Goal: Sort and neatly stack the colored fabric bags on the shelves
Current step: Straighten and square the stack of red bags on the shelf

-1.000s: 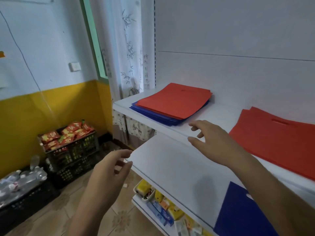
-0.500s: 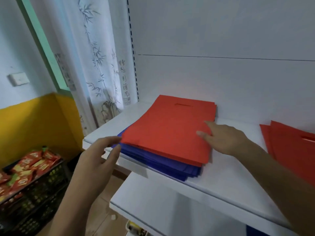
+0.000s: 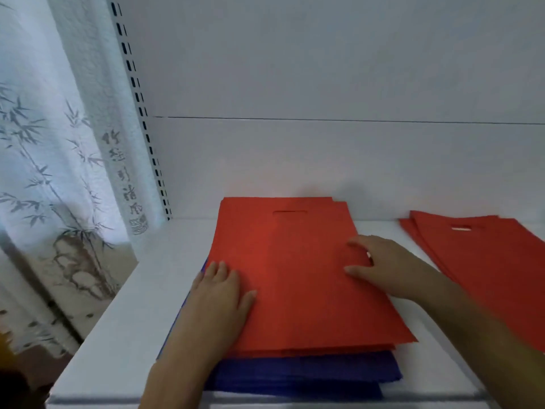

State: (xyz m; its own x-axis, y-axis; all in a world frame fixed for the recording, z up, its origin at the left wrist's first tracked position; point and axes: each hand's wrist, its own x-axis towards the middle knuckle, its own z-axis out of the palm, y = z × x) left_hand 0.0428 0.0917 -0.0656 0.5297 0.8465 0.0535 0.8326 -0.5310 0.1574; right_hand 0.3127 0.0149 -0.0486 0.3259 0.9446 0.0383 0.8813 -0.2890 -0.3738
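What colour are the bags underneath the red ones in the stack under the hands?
Blue, seen in the head view.

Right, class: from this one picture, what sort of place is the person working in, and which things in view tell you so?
Probably a small shop or stockroom. A white shelf hangs from a slotted upright, the kind used for retail shelving, and it carries flat stacks of red bags over blue bags, laid out like stock.

A white curtain (image 3: 56, 160), printed with grey bamboo and a column of dark characters, is seen hanging at the left. A slotted upright rail (image 3: 141, 113) is seen running down beside it. A pale back panel (image 3: 324, 69) is being crossed by one thin horizontal seam. A yellow patch is showing at the lower left corner, blurred.
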